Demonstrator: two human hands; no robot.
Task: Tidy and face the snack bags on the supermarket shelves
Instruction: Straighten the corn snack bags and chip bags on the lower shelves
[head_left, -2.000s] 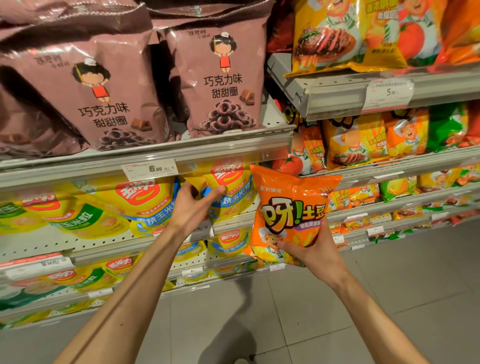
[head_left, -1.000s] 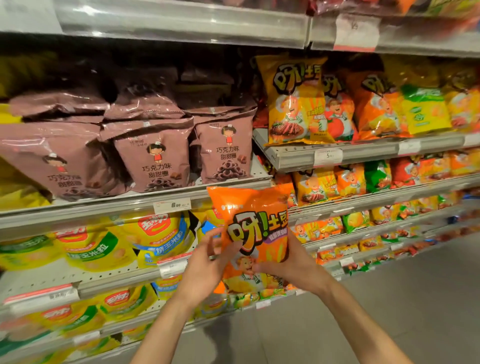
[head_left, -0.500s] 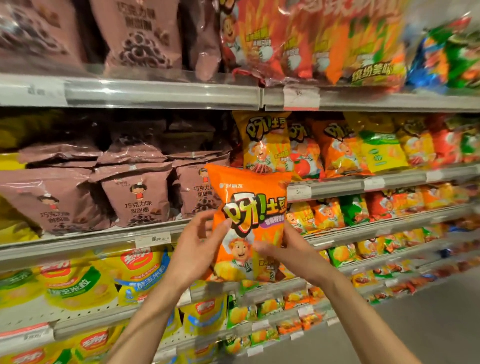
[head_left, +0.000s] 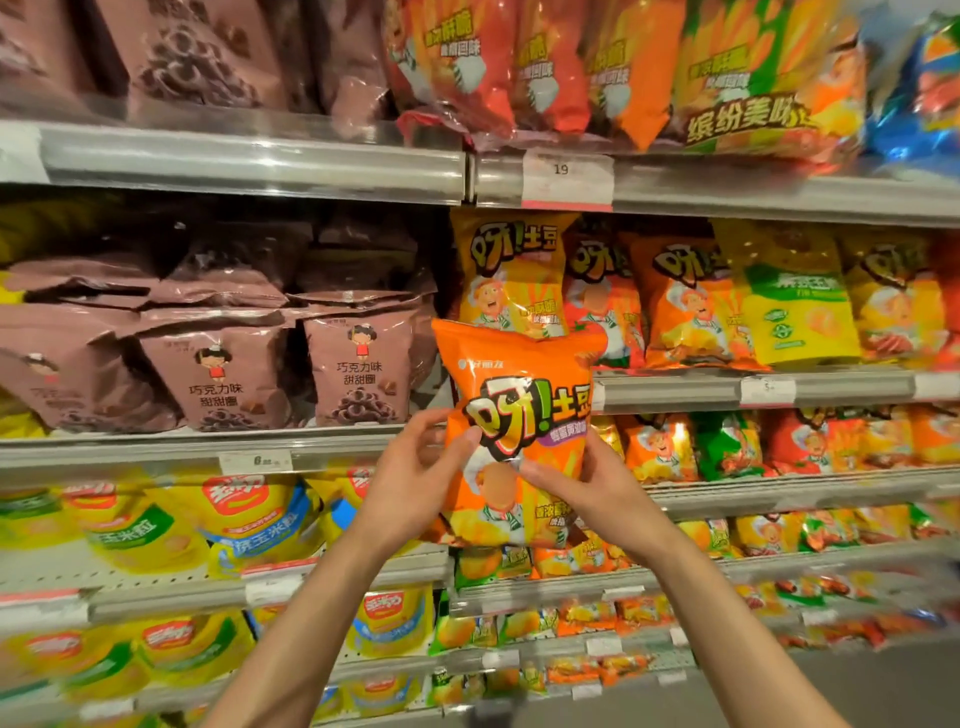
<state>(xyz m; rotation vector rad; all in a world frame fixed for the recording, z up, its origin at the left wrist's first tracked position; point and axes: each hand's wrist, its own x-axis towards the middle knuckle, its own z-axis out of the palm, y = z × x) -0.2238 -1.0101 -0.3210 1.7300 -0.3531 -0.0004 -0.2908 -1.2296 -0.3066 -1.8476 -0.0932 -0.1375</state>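
Left hand (head_left: 415, 478) and right hand (head_left: 587, 488) grip the glossy orange crinkled-foil snack bag (head_left: 519, 415) at frame centre, label outward, apparently for placement among matching bags.

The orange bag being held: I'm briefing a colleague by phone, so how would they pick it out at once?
Find the shelf rail under the row of upright potato snack bags, right of the brown bags. In front of its left end, off the shelf, the orange bag sits between the left hand and right hand. It alone is in anyone's grip.
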